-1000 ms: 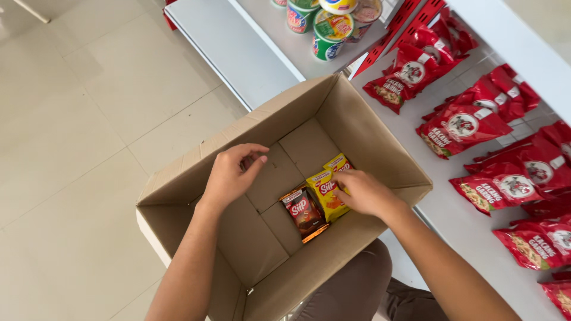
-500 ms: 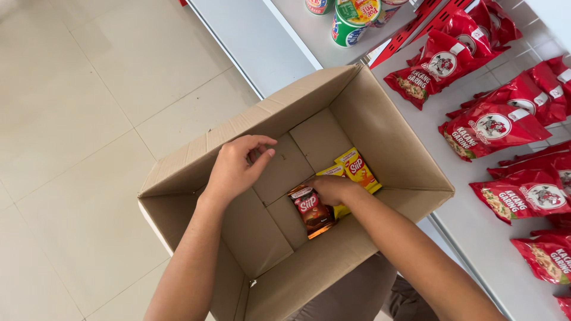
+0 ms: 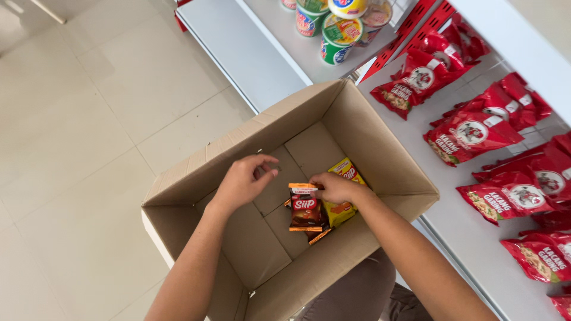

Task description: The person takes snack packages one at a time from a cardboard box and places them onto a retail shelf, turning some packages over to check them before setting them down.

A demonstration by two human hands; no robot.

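Small brown-and-orange foil snack packets [image 3: 307, 209] pinched by right hand [image 3: 336, 188] in brown cardboard box [image 3: 380, 156]; left hand [image 3: 242, 182] hovers, fingers loosely curled, empty; grip stack evenly.

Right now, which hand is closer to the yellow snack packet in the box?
Right. The right hand rests on the yellow packet; the left hand hovers apart, over bare cardboard.

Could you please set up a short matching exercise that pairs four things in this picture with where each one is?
Things:
1. brown snack packet
2. yellow snack packet
3. red snack bags
4. cup noodles

Places:
A. upright near the far end of the white shelf
B. lying in rows along the white shelf
C. in the cardboard box, under the right hand
D. in the cardboard box, on top of other packets, left of the right hand

Pairs: 1-D, 2-C, 3-B, 4-A
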